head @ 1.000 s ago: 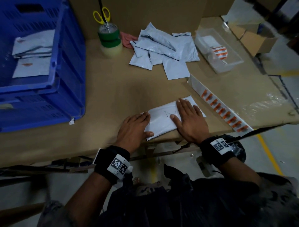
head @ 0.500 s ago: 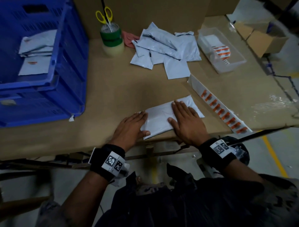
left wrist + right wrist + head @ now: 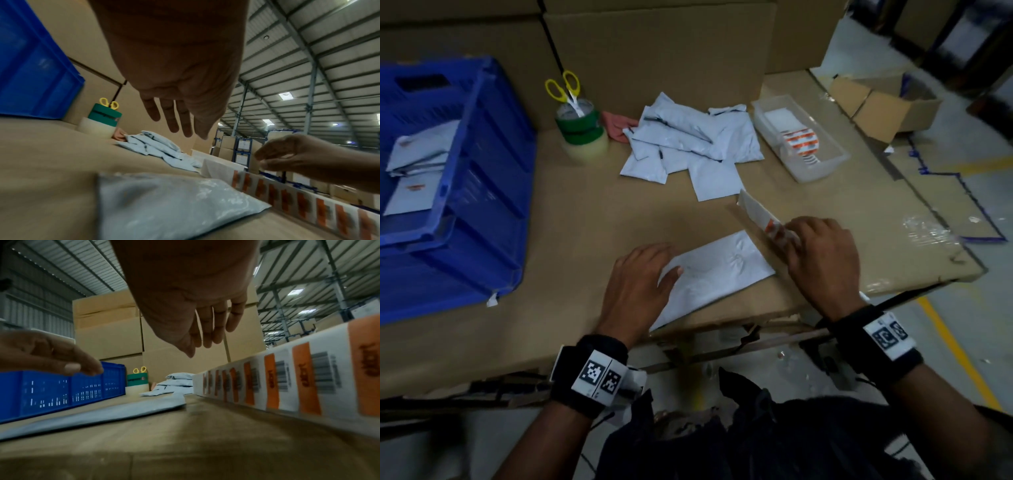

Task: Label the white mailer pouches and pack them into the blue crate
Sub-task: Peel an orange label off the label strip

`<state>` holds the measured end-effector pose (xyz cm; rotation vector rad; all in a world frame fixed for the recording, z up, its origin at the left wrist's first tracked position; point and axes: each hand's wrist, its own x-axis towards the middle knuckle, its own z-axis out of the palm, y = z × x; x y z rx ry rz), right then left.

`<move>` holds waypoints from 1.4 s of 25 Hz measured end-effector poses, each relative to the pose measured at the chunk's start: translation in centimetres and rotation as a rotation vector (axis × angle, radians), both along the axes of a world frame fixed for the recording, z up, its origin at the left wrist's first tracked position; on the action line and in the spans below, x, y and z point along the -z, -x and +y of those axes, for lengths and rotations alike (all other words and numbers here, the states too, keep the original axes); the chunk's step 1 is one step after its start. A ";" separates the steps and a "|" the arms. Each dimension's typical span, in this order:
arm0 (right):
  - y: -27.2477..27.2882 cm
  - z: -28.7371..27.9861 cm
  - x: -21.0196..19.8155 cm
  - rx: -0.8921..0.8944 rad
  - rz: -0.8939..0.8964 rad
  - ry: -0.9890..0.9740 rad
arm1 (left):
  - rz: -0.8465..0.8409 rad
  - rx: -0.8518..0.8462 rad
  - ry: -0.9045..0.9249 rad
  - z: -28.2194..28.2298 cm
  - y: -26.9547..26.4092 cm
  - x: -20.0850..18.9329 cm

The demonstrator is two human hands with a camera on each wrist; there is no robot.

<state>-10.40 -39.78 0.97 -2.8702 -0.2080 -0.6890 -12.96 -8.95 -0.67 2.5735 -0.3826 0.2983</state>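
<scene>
A white mailer pouch (image 3: 722,270) (image 3: 174,203) (image 3: 102,415) lies flat near the table's front edge. My left hand (image 3: 640,284) (image 3: 174,116) rests on its left end with straight fingers. My right hand (image 3: 822,260) (image 3: 205,337) is just right of the pouch and grips the strip of orange barcode labels (image 3: 755,210) (image 3: 308,201) (image 3: 287,382), which stands tilted up on its long edge. The blue crate (image 3: 482,192) (image 3: 61,391) stands at the left with a few labelled pouches (image 3: 417,150) inside. A pile of unlabelled pouches (image 3: 688,137) lies at the back.
Stacked tape rolls with yellow scissors (image 3: 580,128) stand beside the crate, with a pink cloth (image 3: 616,126) next to them. A clear tray (image 3: 822,169) holding a label roll sits at back right. Cardboard boxes (image 3: 654,51) wall the rear. An open carton (image 3: 887,106) is beyond the table's right edge.
My right hand left the pouch, moved right to the label strip and raised it on edge. The left hand stays on the pouch's left end.
</scene>
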 end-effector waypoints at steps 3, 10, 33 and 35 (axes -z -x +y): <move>-1.8 0.1 1.1 0.071 0.138 0.085 | -0.060 0.027 -0.004 -2.9 -1.8 -1.4; -2.5 -2.3 -2.1 0.100 0.218 -0.073 | -0.220 0.155 -0.036 -7.9 -5.6 -4.9; 0.8 4.6 -13.7 -0.257 -0.424 -0.256 | -0.117 0.079 0.327 -7.1 -3.7 -19.1; 0.8 5.3 -13.8 -0.265 -0.417 -0.278 | -0.076 0.069 0.371 -6.4 -3.6 -19.0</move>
